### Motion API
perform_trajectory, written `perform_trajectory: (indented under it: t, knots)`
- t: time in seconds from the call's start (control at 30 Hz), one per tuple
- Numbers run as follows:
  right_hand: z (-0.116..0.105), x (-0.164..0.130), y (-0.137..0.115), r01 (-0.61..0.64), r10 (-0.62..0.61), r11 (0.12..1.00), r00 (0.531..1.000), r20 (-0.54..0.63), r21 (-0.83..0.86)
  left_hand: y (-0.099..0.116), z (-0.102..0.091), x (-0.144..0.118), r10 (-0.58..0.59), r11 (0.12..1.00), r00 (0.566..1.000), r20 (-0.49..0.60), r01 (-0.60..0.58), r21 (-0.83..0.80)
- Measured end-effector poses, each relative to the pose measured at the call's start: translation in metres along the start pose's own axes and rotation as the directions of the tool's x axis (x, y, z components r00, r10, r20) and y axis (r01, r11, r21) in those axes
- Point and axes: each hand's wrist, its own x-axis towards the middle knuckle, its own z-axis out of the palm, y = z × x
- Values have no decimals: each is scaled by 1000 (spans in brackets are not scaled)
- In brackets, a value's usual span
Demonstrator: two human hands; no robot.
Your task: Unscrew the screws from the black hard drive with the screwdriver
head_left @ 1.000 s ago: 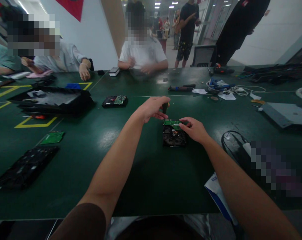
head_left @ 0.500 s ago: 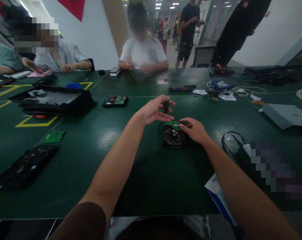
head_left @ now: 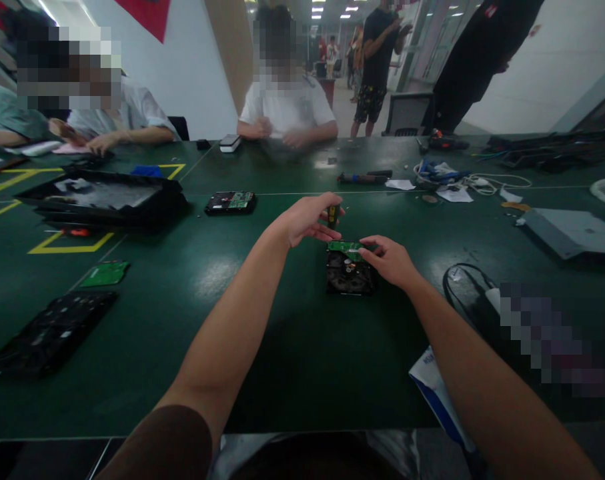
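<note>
Green circuit board point(head_left: 344, 247) still sits on the black rectangular hard drive point(head_left: 343, 277) on the green table point(head_left: 292, 373); loosely curled left hand point(head_left: 307, 219) grips an upright dark-handled screwdriver point(head_left: 333, 213); half-open right hand point(head_left: 391, 259) touches the drive's edge.

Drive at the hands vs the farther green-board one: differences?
The near drive has its green board at the far end; the far drive shows green on the right. The right hand is at the near drive; no hand is at the far drive. Both have dark bodies.
</note>
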Motion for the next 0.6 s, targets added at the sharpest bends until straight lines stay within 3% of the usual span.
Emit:
perform_trajectory:
  t: [0.27,0.6]
  knots:
    - [0,-1,-2,19,-19,1000,1000,4,-7,0,5,3,-14,997,998,-60,9,-80]
    - [1,0,-1,10,-10,1000,1000,-4,-1,1,4,-2,53,997,999,-1,-53,56]
